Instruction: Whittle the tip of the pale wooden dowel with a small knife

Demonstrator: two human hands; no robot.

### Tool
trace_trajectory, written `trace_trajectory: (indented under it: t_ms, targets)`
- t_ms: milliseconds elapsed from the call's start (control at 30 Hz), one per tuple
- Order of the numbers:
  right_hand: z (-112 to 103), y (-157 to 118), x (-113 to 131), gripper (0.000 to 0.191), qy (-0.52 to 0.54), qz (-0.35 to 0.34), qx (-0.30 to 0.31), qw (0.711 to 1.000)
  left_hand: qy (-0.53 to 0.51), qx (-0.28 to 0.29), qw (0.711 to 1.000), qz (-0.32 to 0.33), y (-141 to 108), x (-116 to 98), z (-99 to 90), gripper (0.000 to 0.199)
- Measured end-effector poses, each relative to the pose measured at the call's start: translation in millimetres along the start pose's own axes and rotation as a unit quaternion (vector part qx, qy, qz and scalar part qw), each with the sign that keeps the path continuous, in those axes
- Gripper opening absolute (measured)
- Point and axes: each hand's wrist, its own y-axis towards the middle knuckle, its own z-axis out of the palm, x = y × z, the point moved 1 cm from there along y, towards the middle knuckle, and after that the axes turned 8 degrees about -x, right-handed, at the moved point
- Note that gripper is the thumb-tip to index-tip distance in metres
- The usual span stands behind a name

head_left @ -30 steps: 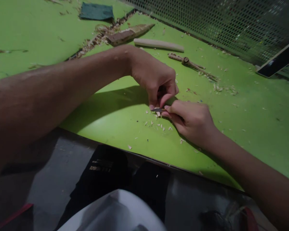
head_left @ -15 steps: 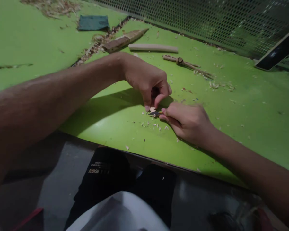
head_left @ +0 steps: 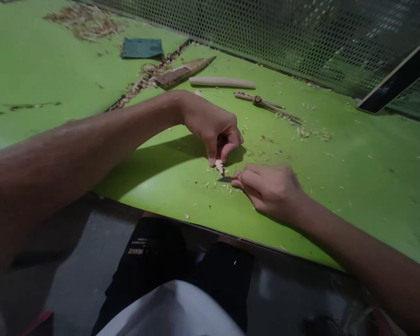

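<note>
My left hand (head_left: 219, 128) pinches a small pale wooden piece (head_left: 219, 165) with notched edges against the green table (head_left: 168, 191). To its right, my right hand (head_left: 271, 186) is closed round the handle of a small knife (head_left: 225, 179), most of which the fingers hide. The dark blade points left, just below the wooden piece's lower tip, with a small gap that is hard to judge. Tiny wood chips (head_left: 227, 188) lie around the blade.
Behind my hands lie a pale rod (head_left: 222, 82), a pointed wood piece (head_left: 185, 73), tied twigs (head_left: 269, 105) and a dark green patch (head_left: 142, 48). Shavings (head_left: 84, 22) are piled at the far left. A dark tablet-like device (head_left: 395, 79) leans against the perforated screen (head_left: 283, 42).
My right hand has drawn the knife slightly down and away from the wooden piece, whose notched tip now shows. The whole view has shifted a little.
</note>
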Motion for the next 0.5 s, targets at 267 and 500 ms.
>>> trace_trajectory:
  t_ms: [267,500]
  targets:
    - [10.8,8.0,-8.6,0.035,-0.015,0.043,-0.041,0.998,-0.008,-0.012,1.0,0.011,-2.2,-1.5,1.1,0.037]
    - [14.6,11.8,-11.4,0.034,0.002,0.048,-0.023,0.999,-0.004,-0.039,0.999,-0.001,-1.0,-4.0,3.4,0.027]
